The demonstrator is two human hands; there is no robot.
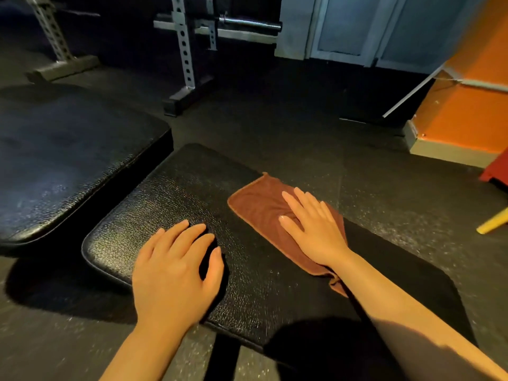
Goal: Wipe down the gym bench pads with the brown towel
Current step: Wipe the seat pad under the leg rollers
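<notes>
A black textured bench pad [176,199] runs across the middle of the view. On its far right edge lies the brown towel [255,207], spread flat. My right hand [313,229] presses on the towel with straight fingers. To its left, my left hand [176,268] rests flat on the bare pad, its fingers relaxed. A second black pad [63,166] sits to the left, apart from the first across a narrow gap.
Grey perforated rack uprights [184,50] and a barbell [250,23] stand on the dark rubber floor behind the bench. An orange wall [467,105] rises at the right. A yellow object [492,222] and a red one [494,169] lie at the right edge.
</notes>
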